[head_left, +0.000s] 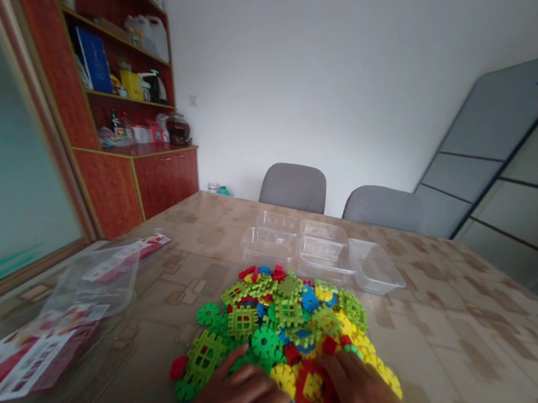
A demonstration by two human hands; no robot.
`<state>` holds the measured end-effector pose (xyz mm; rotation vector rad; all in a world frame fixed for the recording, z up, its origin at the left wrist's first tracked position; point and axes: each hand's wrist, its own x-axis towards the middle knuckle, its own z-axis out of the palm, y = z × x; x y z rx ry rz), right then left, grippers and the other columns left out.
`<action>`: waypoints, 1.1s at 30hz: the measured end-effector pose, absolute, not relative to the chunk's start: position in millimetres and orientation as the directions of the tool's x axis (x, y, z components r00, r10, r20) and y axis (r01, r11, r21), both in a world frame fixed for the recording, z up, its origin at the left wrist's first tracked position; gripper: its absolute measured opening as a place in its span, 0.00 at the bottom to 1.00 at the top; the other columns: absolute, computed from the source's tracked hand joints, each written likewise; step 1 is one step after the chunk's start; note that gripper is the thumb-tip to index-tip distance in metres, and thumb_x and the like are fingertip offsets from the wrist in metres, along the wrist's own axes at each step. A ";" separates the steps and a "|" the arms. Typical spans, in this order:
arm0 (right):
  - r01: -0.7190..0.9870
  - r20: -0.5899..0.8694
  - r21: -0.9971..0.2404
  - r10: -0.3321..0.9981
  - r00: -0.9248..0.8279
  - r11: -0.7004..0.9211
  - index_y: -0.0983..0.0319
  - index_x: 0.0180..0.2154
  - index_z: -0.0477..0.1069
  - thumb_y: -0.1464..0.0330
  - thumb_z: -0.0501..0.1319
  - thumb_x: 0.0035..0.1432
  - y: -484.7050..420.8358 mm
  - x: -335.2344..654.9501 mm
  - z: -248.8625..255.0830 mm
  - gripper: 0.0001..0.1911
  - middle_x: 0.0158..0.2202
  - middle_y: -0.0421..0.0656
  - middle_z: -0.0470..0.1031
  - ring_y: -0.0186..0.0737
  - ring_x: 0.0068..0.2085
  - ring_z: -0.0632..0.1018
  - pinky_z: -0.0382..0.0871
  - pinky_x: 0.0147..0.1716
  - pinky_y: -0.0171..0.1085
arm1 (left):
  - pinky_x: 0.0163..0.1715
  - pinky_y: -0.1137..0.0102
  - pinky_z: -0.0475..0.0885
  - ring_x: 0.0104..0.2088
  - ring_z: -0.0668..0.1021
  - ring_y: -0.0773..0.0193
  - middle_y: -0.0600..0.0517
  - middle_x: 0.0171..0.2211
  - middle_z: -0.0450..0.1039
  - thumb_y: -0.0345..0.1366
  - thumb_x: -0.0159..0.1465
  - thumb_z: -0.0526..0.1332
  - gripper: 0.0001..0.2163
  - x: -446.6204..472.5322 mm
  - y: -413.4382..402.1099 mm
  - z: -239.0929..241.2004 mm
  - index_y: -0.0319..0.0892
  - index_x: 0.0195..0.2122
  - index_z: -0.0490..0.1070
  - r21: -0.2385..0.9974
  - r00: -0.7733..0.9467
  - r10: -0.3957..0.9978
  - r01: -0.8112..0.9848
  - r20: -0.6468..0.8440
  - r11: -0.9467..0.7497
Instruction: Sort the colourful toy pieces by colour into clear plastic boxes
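A heap of plastic interlocking building pieces (288,322), green, yellow, red and blue, lies on the patterned table (471,339) in front of me. My left hand (239,402) rests on the heap's near edge, fingers flat and slightly apart over green and yellow pieces. My right hand (360,400) lies beside it on red and yellow pieces, fingers stretched toward the pile. Neither hand visibly grips a piece. Behind the heap stand several clear plastic containers (322,253) in a cluster.
A clear plastic bag with a printed insert (76,307) lies at the table's left edge. Two grey chairs (296,187) stand at the far side. A red-brown shelf cabinet (112,97) fills the left wall, grey panels (518,158) lean at the right.
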<state>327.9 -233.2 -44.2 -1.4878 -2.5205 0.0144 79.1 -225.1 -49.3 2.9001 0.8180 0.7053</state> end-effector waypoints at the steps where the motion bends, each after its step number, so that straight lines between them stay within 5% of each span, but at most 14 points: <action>1: 0.863 0.172 -0.133 0.869 -0.464 0.487 0.63 0.47 0.71 0.69 0.61 0.45 -233.8 327.3 -41.5 0.23 0.44 0.52 0.76 0.52 0.42 0.77 0.74 0.41 0.45 | 0.53 0.63 0.63 0.37 0.76 0.62 0.54 0.38 0.76 0.52 0.64 0.56 0.20 77.1 -224.4 -49.7 0.46 0.51 0.64 0.206 0.750 0.527 0.486 0.400 -0.849; 6: 0.839 0.237 -0.156 0.844 -0.481 0.522 0.65 0.51 0.68 0.71 0.59 0.47 -235.5 332.2 -30.9 0.27 0.46 0.53 0.75 0.53 0.45 0.76 0.73 0.43 0.49 | 0.53 0.54 0.64 0.48 0.72 0.49 0.46 0.51 0.71 0.38 0.56 0.66 0.40 70.3 -220.4 -55.1 0.48 0.65 0.43 0.274 0.662 0.645 0.586 0.381 -0.763; 11: 0.800 0.343 -0.139 0.786 -0.514 0.584 0.67 0.53 0.66 0.72 0.58 0.48 -236.2 325.7 -23.4 0.27 0.47 0.55 0.74 0.51 0.46 0.76 0.73 0.44 0.47 | 0.56 0.49 0.60 0.52 0.70 0.46 0.45 0.53 0.70 0.42 0.53 0.68 0.42 67.7 -216.1 -64.7 0.47 0.65 0.46 0.336 0.652 0.666 0.575 0.362 -0.746; 18: 0.751 0.273 -0.136 0.753 -0.598 0.646 0.65 0.51 0.68 0.66 0.64 0.48 -233.1 285.7 -30.0 0.27 0.44 0.51 0.76 0.52 0.44 0.76 0.73 0.43 0.47 | 0.49 0.68 0.69 0.48 0.73 0.61 0.53 0.45 0.72 0.34 0.67 0.51 0.10 52.5 -209.3 -39.0 0.49 0.47 0.67 0.638 0.393 0.800 0.483 0.453 -0.599; 27: 0.743 0.305 -0.047 0.718 -0.626 0.667 0.65 0.46 0.70 0.53 0.68 0.45 -222.3 262.8 -35.4 0.31 0.39 0.50 0.77 0.52 0.39 0.77 0.73 0.37 0.45 | 0.54 0.63 0.64 0.48 0.72 0.61 0.51 0.44 0.73 0.32 0.67 0.52 0.09 51.8 -205.0 -52.2 0.47 0.45 0.68 0.613 0.355 0.777 0.478 0.520 -0.629; 33: 0.724 0.285 0.007 0.692 -0.663 0.690 0.62 0.39 0.70 0.70 0.62 0.54 -213.0 259.5 -43.2 0.09 0.34 0.45 0.76 0.45 0.34 0.76 0.71 0.33 0.39 | 0.55 0.63 0.64 0.45 0.75 0.61 0.51 0.41 0.75 0.30 0.65 0.52 0.10 53.4 -206.9 -52.0 0.46 0.44 0.68 0.540 0.401 0.699 0.446 0.592 -0.714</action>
